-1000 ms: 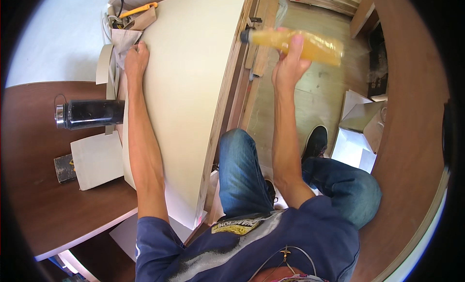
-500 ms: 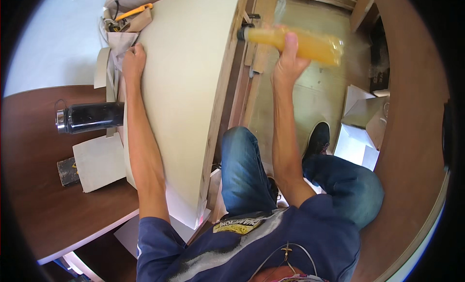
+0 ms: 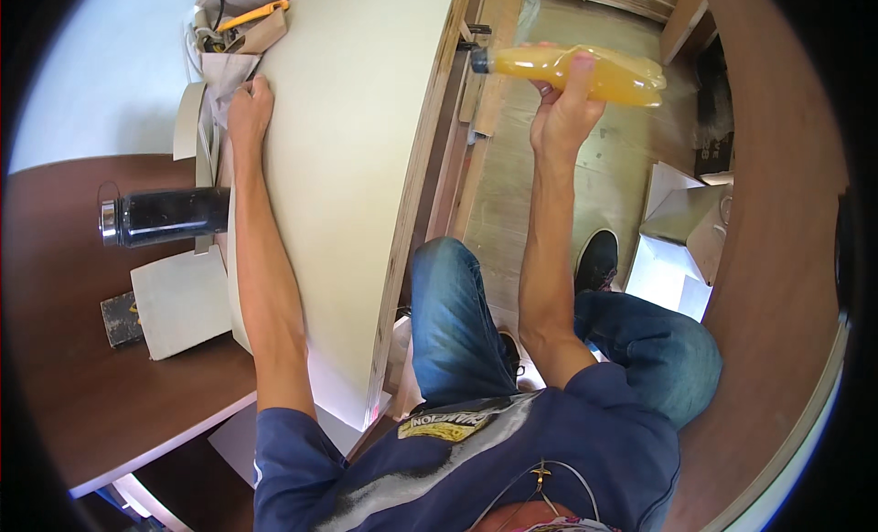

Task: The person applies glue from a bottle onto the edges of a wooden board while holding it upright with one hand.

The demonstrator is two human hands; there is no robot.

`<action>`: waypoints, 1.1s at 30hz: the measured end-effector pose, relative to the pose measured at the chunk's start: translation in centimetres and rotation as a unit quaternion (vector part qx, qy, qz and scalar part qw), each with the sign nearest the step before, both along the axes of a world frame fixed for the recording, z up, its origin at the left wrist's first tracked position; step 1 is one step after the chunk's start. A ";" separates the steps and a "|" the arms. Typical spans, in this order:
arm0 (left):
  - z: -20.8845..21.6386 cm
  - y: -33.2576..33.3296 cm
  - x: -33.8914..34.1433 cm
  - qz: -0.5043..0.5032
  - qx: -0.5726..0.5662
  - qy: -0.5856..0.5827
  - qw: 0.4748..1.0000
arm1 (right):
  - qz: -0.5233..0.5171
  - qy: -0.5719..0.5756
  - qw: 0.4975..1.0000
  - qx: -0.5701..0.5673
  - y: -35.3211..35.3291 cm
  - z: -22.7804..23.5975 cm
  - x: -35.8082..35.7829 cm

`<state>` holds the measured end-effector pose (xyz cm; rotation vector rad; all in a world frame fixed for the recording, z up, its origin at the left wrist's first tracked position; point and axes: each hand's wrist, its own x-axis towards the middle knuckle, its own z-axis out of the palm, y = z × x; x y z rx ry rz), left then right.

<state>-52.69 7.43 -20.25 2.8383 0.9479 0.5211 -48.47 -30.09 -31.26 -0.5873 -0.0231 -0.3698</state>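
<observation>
My right hand [image 3: 565, 107] is wrapped around a clear plastic bottle [image 3: 626, 75] of yellow liquid with a black cap. The bottle lies nearly level above the floor, its cap pointing left toward the edge of a large pale board [image 3: 343, 148]. At the board's far left edge rests my left hand [image 3: 250, 110], fingers curled closed beside a beige pouch [image 3: 226, 75]. What those fingers grip, if anything, is hidden. My left forearm lies along the board's left side.
A dark flask [image 3: 169, 218] lies left of the board, near a white block [image 3: 183, 303] on a brown surface [image 3: 64, 349]. An orange-handled tool [image 3: 251, 18] is in the pouch. Wooden strips [image 3: 494, 66] run beside the board. An open carton [image 3: 672, 267] stands on the floor at right.
My right hand has carried the bottle slightly right and away from me, and the bottle is less tilted. My left hand stays at the board's edge.
</observation>
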 end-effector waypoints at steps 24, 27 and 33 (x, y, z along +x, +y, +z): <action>-0.3 0.7 0.2 0.021 0.006 0.017 1.000 | -0.057 -0.040 0.997 -0.023 2.3 2.2 -4.9; -0.1 0.5 0.4 0.003 -0.002 0.010 1.000 | -0.085 -0.055 0.994 -0.034 2.4 2.1 -0.3; -0.2 0.9 0.3 0.004 0.015 0.009 1.000 | -0.053 -0.033 0.998 0.022 2.3 2.1 -4.8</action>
